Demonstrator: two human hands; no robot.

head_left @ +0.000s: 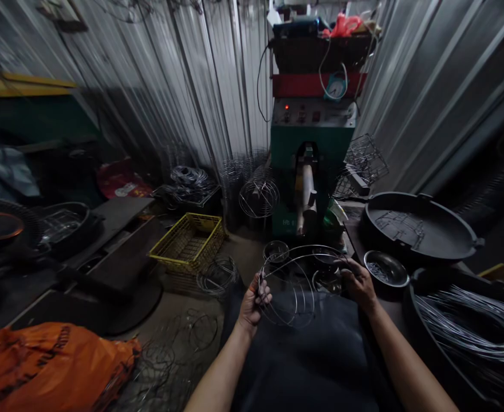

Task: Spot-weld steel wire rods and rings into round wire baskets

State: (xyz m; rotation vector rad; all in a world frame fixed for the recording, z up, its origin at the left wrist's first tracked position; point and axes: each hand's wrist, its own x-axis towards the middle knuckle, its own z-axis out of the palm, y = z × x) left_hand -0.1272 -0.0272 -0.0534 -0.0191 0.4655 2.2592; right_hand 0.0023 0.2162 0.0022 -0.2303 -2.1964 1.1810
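A round frame of thin bent metal wire point(295, 297) hangs above my lap, its rings and cross wires spreading between my hands. My left hand point(255, 301) is closed on the frame's left side, fingers curled round the wire. At the right, my right hand point(358, 281) pinches a thin wire ring point(307, 247) that arcs across the frame's top. Whether this ring is joined to the frame I cannot tell. Beyond my hands stands a green machine point(284, 166) with a lit red lamp and a thick metal arm point(307, 194) jutting toward me.
At the right are a large black pan point(458, 229), a metal bowl of small parts point(402, 276) and a black tub point(413, 320) of long wire rings. A yellow basket point(187, 266) stands left. An orange bag point(50, 363) and loose wire pieces point(161, 360) lie lower left.
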